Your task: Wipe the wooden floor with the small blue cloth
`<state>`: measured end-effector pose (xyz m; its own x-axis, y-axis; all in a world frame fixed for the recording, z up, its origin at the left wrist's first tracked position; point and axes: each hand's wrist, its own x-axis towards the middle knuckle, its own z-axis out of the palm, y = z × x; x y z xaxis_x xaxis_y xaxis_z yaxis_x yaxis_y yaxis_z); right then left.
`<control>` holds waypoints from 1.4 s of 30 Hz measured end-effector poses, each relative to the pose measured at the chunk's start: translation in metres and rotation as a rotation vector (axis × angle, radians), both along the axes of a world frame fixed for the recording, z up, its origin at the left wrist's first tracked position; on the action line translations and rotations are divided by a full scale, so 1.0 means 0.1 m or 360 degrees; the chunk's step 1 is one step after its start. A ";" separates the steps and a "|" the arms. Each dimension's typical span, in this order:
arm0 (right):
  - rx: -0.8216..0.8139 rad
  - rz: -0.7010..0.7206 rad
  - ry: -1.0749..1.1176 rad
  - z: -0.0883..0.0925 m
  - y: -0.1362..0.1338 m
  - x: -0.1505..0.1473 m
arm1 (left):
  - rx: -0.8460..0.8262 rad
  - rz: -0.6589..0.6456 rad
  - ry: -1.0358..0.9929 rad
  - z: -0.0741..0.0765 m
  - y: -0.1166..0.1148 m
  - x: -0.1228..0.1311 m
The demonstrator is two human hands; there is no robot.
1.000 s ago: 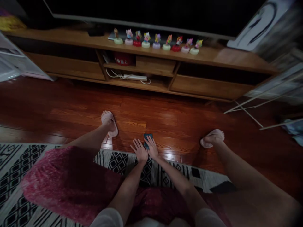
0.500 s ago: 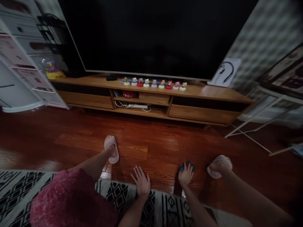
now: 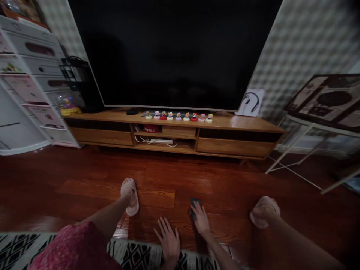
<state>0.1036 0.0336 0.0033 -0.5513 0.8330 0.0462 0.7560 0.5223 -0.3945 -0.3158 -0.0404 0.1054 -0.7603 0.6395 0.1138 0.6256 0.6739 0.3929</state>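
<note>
My left hand (image 3: 169, 239) lies palm down with its fingers spread, at the edge between the wooden floor (image 3: 157, 172) and the patterned rug (image 3: 135, 255). Nothing is in it, and a ring shows on one finger. To its right, my right hand (image 3: 201, 220) rests on a small dark blue-grey cloth (image 3: 194, 203) and presses it against the floor. The fingers reach over the cloth and hide part of it; its edges look fairly straight.
Pink slippers (image 3: 131, 198) are on my feet, one on each side. Ahead stands a long wooden TV cabinet (image 3: 233, 148) with several small figurines (image 3: 178, 116) and a large TV (image 3: 174, 56). A white-legged stand (image 3: 298, 138) is at right, drawers (image 3: 42, 93) at left.
My right hand has slid leftward with the cloth, closer to my left hand. The cloth's outline has changed from irregular to straighter. My left hand stays spread on the floor; the view has tilted up.
</note>
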 end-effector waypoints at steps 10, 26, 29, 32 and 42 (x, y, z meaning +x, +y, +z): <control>0.0147 -0.0574 -0.0035 -0.10 0.05 0.49 | -0.0079 -0.0072 -0.0040 -0.06 0.04 -0.03; -0.0385 0.0446 0.0402 -0.41 -1.07 -1.08 | -0.0127 -0.0316 -0.0030 -0.39 -0.02 -0.27; -0.0462 0.0481 0.0373 -0.50 -1.11 -1.21 | -0.0151 -0.0326 -0.0034 -0.46 0.01 -0.31; -0.0361 0.0433 0.0210 -0.50 -1.11 -1.20 | -0.0197 -0.0337 -0.0017 -0.50 0.02 -0.36; -0.0224 0.0165 0.0147 -0.33 -0.78 -0.63 | -0.0342 -0.0340 0.0056 -0.46 -0.02 -0.38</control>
